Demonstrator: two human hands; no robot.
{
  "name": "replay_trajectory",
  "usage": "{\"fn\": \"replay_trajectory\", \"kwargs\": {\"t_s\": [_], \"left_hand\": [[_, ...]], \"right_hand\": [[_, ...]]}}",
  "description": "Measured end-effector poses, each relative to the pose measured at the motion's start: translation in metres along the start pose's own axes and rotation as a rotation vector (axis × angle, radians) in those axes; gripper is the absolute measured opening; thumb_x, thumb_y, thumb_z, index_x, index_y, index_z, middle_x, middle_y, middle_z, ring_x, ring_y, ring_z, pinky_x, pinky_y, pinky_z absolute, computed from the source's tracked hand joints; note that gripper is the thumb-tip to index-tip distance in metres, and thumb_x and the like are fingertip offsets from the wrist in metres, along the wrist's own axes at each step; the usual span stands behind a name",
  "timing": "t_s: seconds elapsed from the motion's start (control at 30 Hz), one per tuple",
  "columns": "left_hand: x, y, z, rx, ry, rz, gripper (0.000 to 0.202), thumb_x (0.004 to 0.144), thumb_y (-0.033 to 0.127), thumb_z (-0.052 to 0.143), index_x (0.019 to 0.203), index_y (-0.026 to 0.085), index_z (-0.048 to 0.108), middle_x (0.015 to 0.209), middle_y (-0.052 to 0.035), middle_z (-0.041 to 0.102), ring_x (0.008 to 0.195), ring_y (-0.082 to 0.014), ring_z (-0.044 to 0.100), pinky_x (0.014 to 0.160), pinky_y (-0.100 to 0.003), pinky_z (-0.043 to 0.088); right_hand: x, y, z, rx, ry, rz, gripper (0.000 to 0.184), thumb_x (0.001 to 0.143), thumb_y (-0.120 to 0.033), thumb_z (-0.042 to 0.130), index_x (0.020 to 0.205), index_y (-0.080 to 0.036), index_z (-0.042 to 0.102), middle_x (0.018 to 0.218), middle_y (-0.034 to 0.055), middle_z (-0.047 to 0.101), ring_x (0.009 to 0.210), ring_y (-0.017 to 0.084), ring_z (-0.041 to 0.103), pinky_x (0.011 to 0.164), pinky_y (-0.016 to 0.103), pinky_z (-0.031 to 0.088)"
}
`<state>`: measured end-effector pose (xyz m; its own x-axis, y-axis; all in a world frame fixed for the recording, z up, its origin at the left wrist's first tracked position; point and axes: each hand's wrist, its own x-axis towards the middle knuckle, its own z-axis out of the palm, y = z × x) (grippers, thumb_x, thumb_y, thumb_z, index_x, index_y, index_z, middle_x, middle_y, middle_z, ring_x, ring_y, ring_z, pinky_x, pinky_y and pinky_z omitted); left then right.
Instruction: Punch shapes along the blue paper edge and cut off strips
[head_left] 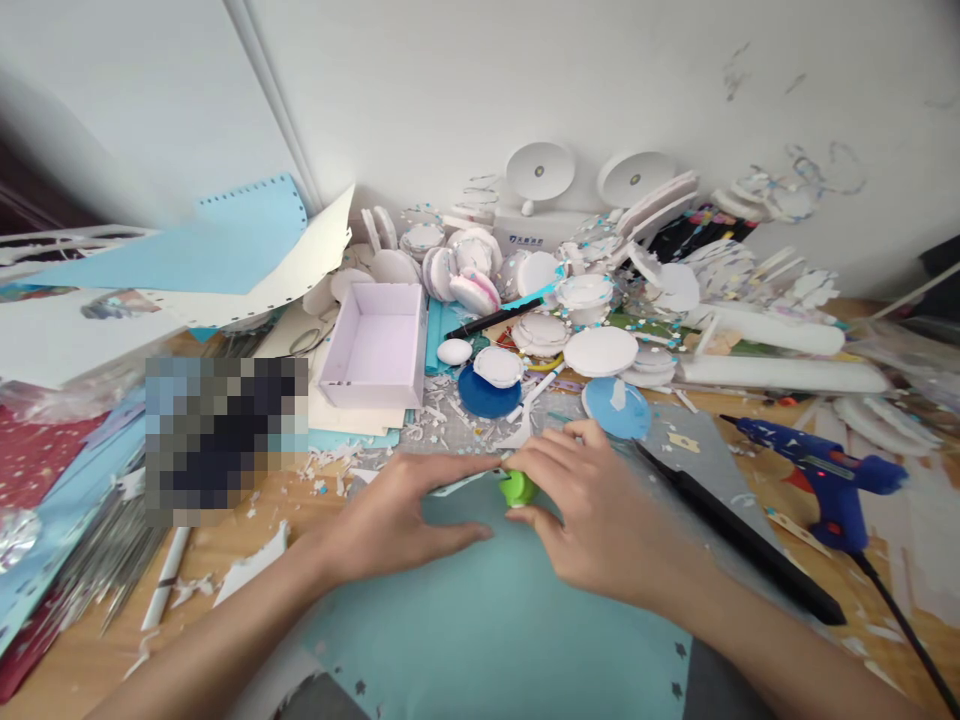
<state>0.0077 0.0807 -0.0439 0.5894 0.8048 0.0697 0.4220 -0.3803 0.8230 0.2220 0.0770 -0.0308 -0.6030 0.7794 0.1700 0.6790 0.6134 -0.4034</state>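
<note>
A lime-green craft punch sits at the far edge of a light blue paper sheet. My right hand is closed around this punch, with the fingers over its top and the thumb at its near side. Beside it, my left hand holds the sheet's far edge, thumb on the near face and fingers stretched along behind the edge toward the punch. The fingertips come close to the punch. Small star-like cutouts show along the sheet's near edge. Where the paper enters the punch is hidden by my fingers.
A blue glue gun and a long black tool lie on the right. Behind my hands stand a pale open box and several white foam discs. Punched paper sheets and thin wires crowd the left.
</note>
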Motion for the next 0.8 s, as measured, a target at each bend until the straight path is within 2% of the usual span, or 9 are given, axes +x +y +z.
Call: {"fn": "replay_trajectory", "kwargs": {"t_s": [0.2, 0.4, 0.53, 0.63, 0.8], "left_hand": [[0.0, -0.003, 0.005, -0.034, -0.001, 0.004, 0.045, 0.079, 0.023, 0.069, 0.123, 0.023, 0.061, 0.117, 0.0013, 0.068, 0.104, -0.0181, 0.066, 0.094, -0.025, 0.05], [0.005, -0.005, 0.004, -0.002, 0.029, -0.006, 0.043, 0.08, 0.024, 0.068, 0.122, 0.024, 0.061, 0.119, 0.0021, 0.067, 0.107, -0.0166, 0.064, 0.096, -0.023, 0.047], [0.009, -0.001, 0.0, 0.088, 0.089, -0.006, 0.025, 0.087, 0.02, 0.058, 0.11, 0.024, 0.067, 0.107, 0.003, 0.072, 0.097, -0.0153, 0.068, 0.087, -0.022, 0.05], [0.007, 0.003, -0.004, 0.15, 0.112, -0.021, 0.018, 0.089, 0.021, 0.054, 0.099, 0.023, 0.07, 0.096, 0.003, 0.074, 0.086, -0.0155, 0.069, 0.077, -0.022, 0.052], [0.003, 0.012, -0.011, 0.179, 0.179, -0.06, 0.017, 0.088, 0.027, 0.057, 0.096, 0.021, 0.071, 0.093, 0.0, 0.074, 0.084, -0.0184, 0.069, 0.078, -0.025, 0.054]], "right_hand": [[-0.001, 0.001, 0.007, 0.0, -0.011, 0.011, 0.009, 0.075, -0.011, 0.067, 0.079, -0.014, 0.06, 0.076, 0.0032, 0.061, 0.075, 0.02, 0.052, 0.075, 0.037, 0.028], [0.001, 0.006, 0.01, 0.053, 0.014, 0.029, 0.013, 0.074, -0.005, 0.064, 0.082, -0.014, 0.059, 0.079, 0.0027, 0.063, 0.078, 0.019, 0.054, 0.077, 0.036, 0.028], [0.002, 0.009, 0.004, 0.07, -0.022, 0.04, 0.015, 0.078, -0.013, 0.066, 0.091, -0.014, 0.059, 0.088, 0.0047, 0.064, 0.086, 0.021, 0.056, 0.08, 0.036, 0.028], [0.001, 0.011, -0.001, 0.049, -0.052, 0.042, 0.02, 0.078, -0.018, 0.069, 0.094, -0.015, 0.059, 0.091, 0.005, 0.065, 0.089, 0.022, 0.056, 0.082, 0.036, 0.028], [0.0, 0.012, -0.008, 0.037, -0.048, 0.057, 0.02, 0.078, -0.018, 0.069, 0.095, -0.015, 0.06, 0.092, 0.0054, 0.065, 0.09, 0.022, 0.056, 0.081, 0.036, 0.029]]}}
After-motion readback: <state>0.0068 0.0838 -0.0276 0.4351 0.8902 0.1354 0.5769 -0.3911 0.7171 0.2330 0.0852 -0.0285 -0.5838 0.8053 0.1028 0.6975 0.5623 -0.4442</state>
